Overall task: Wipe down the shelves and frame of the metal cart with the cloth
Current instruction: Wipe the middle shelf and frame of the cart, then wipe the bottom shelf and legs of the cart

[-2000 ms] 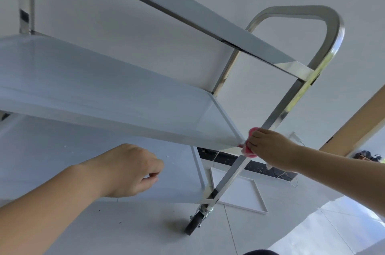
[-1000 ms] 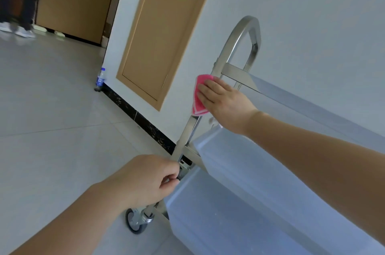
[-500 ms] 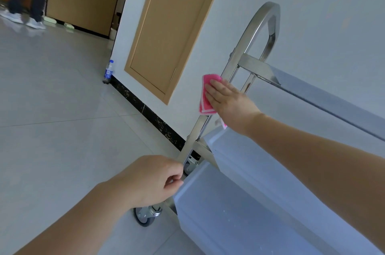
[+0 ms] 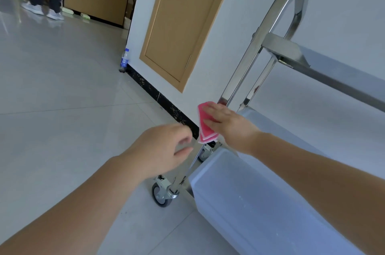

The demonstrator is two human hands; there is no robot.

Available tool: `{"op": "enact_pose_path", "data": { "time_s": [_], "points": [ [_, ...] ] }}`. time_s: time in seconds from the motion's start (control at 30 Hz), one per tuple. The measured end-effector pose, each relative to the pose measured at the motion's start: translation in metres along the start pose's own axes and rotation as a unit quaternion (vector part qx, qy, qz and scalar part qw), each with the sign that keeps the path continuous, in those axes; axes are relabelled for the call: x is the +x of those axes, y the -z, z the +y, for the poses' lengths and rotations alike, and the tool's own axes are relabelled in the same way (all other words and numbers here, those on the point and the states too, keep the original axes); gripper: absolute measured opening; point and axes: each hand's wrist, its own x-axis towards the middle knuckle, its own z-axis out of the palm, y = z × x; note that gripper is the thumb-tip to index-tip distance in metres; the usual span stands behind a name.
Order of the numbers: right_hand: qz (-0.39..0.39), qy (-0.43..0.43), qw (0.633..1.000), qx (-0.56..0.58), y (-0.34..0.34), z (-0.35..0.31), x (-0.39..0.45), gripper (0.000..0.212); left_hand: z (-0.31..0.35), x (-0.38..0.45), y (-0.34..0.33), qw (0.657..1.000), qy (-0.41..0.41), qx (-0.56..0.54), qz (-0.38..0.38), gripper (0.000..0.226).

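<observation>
Cloth (image 4: 205, 125), pink and folded flat, pressed against the near upright (image 4: 241, 73) of the metal cart (image 4: 291, 50), a little right of frame centre. Held there under the right hand (image 4: 227, 123), fingers straight and spread over the fold, probably to keep broad contact along the narrow post. Left hand (image 4: 164, 146) at 9 o'clock of the cloth, just beside the post, fingers loosely curled and blurred, gripping nothing; likely ready to steady the frame. Lower shelf (image 4: 250, 202) at 5 o'clock, caster wheel (image 4: 161, 193) at 7 o'clock on the tiled floor (image 4: 62, 88). Plastic bottle (image 4: 124, 59) at 11 o'clock, well apart, by the wall.
</observation>
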Motion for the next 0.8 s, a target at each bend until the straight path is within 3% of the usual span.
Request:
{"op": "enact_pose_path", "data": {
  "time_s": [0.07,0.13,0.23,0.37,0.43,0.57,0.63,0.8],
  "points": [
    [0.094,-0.026,0.993,0.061,0.005,-0.008,-0.018,0.047,-0.002,0.004,-0.001,0.998,0.034,-0.047,0.037,0.024],
    [0.166,-0.035,0.983,0.07,0.004,-0.021,-0.036,0.047,0.0,0.009,-0.001,0.981,0.092,-0.164,0.039,0.04],
    [0.202,-0.007,0.975,0.094,-0.003,-0.046,-0.056,0.048,0.008,0.014,-0.007,0.937,0.167,-0.306,0.018,0.044],
    [0.172,-0.03,0.963,0.208,-0.014,-0.08,-0.075,0.04,0.024,0.015,-0.021,0.927,0.137,-0.346,-0.036,0.017],
    [0.179,-0.052,0.941,0.281,-0.024,-0.09,-0.087,0.044,0.029,0.015,-0.025,0.937,0.117,-0.324,-0.057,0.018],
    [0.079,-0.158,0.835,0.521,-0.036,-0.096,-0.118,0.07,0.039,0.012,-0.036,0.934,0.09,-0.299,-0.173,0.019],
    [0.01,-0.202,0.783,0.588,-0.041,-0.095,-0.13,0.075,0.048,0.01,-0.047,0.933,0.074,-0.268,-0.228,0.02],
    [-0.054,-0.256,0.732,0.629,-0.065,-0.104,-0.148,0.051,0.069,0.008,-0.079,0.924,0.045,-0.227,-0.304,0.02]
  ]
}}
